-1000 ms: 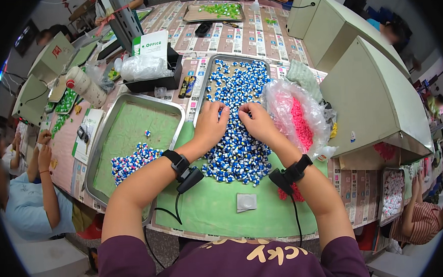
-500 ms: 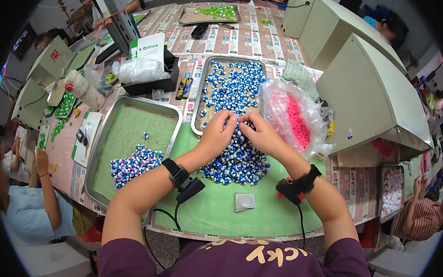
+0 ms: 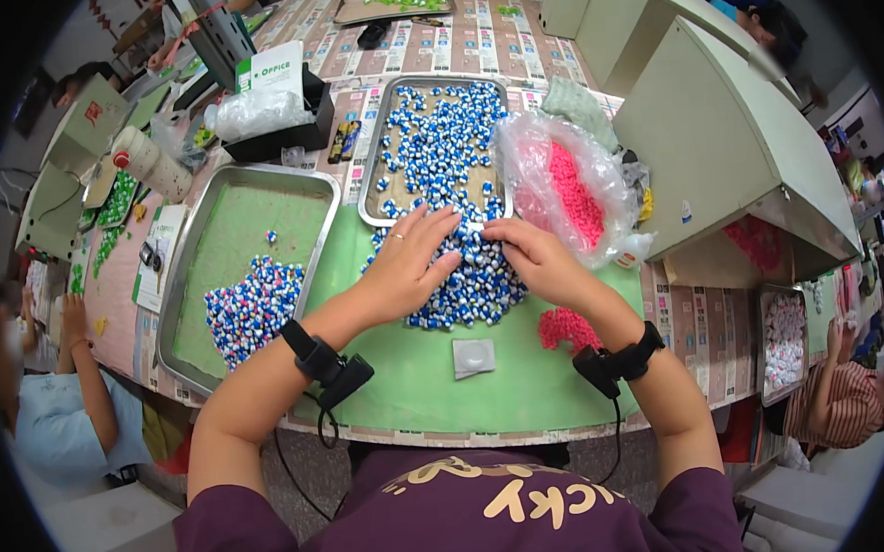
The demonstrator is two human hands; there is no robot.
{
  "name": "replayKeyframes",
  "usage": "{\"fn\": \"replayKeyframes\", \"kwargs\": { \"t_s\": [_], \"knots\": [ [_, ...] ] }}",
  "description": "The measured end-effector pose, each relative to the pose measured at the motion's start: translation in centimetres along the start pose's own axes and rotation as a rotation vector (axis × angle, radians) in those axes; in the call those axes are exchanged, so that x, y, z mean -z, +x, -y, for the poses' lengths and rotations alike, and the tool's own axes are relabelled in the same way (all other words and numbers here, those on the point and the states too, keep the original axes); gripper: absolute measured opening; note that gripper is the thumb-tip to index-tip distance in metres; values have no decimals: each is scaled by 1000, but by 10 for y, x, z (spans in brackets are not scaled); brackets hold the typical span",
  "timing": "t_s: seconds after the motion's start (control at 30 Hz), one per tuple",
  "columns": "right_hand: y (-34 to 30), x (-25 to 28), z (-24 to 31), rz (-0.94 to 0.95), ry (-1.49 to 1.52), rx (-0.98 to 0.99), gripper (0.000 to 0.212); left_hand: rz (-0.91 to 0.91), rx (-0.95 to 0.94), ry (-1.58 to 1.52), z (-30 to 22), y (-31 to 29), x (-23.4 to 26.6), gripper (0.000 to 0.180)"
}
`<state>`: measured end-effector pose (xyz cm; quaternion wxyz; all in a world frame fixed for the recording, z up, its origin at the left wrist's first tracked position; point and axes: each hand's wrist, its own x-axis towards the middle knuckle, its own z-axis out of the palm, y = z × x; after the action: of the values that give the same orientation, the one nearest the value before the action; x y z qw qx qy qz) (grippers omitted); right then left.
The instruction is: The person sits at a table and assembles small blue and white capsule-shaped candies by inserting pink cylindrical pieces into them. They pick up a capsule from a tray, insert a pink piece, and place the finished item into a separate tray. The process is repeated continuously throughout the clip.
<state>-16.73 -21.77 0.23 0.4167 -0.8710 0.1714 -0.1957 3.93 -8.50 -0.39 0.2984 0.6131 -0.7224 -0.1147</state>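
Opened out from nearly meeting fingertips, the left hand (image 3: 408, 263) and right hand (image 3: 544, 258) now lie across blue-and-white pieces (image 3: 463, 303) heaped on green cloth (image 3: 388, 394) just outside the metal tray (image 3: 397, 176); contact seems broader. Left fingers (image 3: 422, 231) stretch loosely; whether the right grips anything, I cannot tell.

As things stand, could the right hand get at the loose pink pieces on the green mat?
Likely yes: the loose pink pieces lie mostly unobstructed on the green mat, just below the right hand in the view, so it would seemingly only need to draw back.
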Motion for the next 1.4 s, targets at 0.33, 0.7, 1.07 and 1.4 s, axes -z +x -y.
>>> {"fn": "replayKeyframes", "kwargs": {
  "t_s": [0.33,0.7,1.07,1.4],
  "knots": [
    [-65,41,43,-93,9,-128,16,-185,191,-22,-50,-41,31,46],
    [-121,10,55,-24,-149,-193,9,-80,472,-121,-60,-86,-2,27],
    [-123,-4,53,-51,-386,-168,13,-169,528,-485,-56,-93,14,22],
    [-122,0,53,-43,-362,-212,13,-284,507,-1243,-61,-90,35,23]
  ]
}}
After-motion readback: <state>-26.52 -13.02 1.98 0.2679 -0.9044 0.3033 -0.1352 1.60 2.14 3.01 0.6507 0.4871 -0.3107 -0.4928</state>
